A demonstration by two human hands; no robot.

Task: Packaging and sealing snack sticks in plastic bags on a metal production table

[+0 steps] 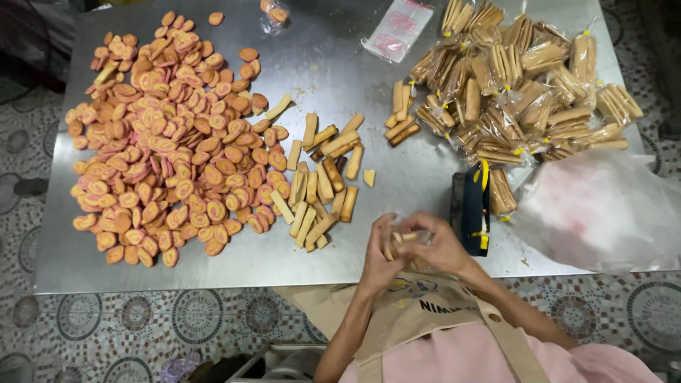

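I am watching both hands working close together at the near edge of the steel table [340, 64], just in front of the apron. The left hand [379, 259] is cupping a small clear bag of biscuit sticks [403, 240] from below and the left, fingers curled round it; the right hand [443, 245] is closing over the same bag from the right, fingertips pinching at its top. Both are grasping the bag, neither is released. The sticks inside are lying with their long axis running roughly left to right between the two palms, only partly showing through the film. The loose pile of stick biscuits [323, 181] is lying up and to the left of the grip, nearer the left hand, the sticks pale tan, flat-sided and dry-looking, scattered at mixed angles. Further left the broad heap of round pink-and-orange swirl biscuits [167, 135] is spreading over that half of the table. Up and to the right, nearer the right hand, the stack of filled bags [518, 78] is sitting, glossy crinkled plastic closed with yellow ties. Just right of the hands a dark tool with yellow ties [474, 206] is lying on the steel, and beyond it a slack white plastic sheet [603, 206]. Empty printed bags [397, 28] are resting at the far edge.
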